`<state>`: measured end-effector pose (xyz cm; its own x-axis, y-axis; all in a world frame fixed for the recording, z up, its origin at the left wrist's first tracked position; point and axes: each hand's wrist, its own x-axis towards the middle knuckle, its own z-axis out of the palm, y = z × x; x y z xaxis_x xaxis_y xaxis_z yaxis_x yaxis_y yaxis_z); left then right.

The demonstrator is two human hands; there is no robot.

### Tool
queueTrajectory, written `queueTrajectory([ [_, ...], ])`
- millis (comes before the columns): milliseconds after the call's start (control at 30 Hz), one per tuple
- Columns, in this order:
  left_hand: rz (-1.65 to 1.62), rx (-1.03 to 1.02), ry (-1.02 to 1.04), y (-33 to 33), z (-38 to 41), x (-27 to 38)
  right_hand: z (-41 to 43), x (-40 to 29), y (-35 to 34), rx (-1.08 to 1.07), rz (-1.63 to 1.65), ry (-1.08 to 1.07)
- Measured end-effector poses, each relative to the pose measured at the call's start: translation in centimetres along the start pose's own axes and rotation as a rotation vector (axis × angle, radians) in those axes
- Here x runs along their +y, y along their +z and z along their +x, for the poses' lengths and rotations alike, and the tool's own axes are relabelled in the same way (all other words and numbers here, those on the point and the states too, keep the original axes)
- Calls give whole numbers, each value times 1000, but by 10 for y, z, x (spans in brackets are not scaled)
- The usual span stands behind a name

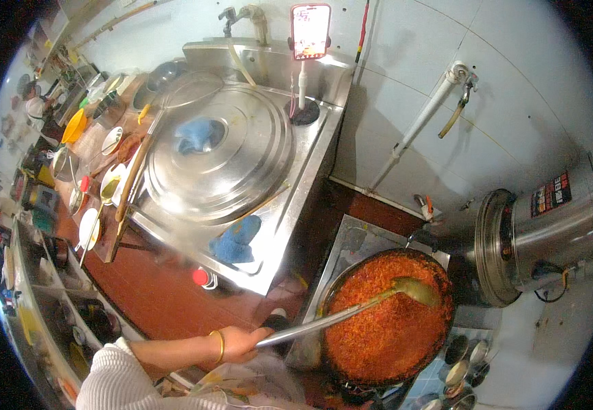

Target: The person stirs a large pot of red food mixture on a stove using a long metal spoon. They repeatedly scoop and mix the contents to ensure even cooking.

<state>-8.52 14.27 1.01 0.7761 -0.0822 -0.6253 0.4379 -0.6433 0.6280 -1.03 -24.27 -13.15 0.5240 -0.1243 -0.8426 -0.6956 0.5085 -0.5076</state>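
My left hand [241, 344], with a gold bangle at the wrist, grips the end of the long metal handle of a ladle [338, 316]. The ladle's broad head [419, 291] rests at the surface of a thick, orange-red chopped food mixture [378, 338]. That mixture fills a large, dark-rimmed wok [327, 353] at the lower right. My right hand is out of view.
A stainless-steel stove [281, 241] bears a big domed lid [224, 179] and blue cloths [235, 241]. A lit phone [310, 32] stands on a holder behind. Bowls crowd a wooden table [96, 169]. A steel cylindrical vessel [547, 236] is right; a person [35, 107] is far left.
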Motion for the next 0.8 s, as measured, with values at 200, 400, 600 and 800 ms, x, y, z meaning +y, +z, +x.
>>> queueTrajectory([
  [200,-71,15,-36,-34,26,-5,7,5,4,18,1,-8],
  [400,-42,73,36,-38,67,10,8,3,0,8,20,-7],
  [600,32,11,168,-34,113,20,9,5,-15,-19,52,-29],
  [800,302,-140,152,-90,117,64,8,6,-22,-78,76,-52],
])
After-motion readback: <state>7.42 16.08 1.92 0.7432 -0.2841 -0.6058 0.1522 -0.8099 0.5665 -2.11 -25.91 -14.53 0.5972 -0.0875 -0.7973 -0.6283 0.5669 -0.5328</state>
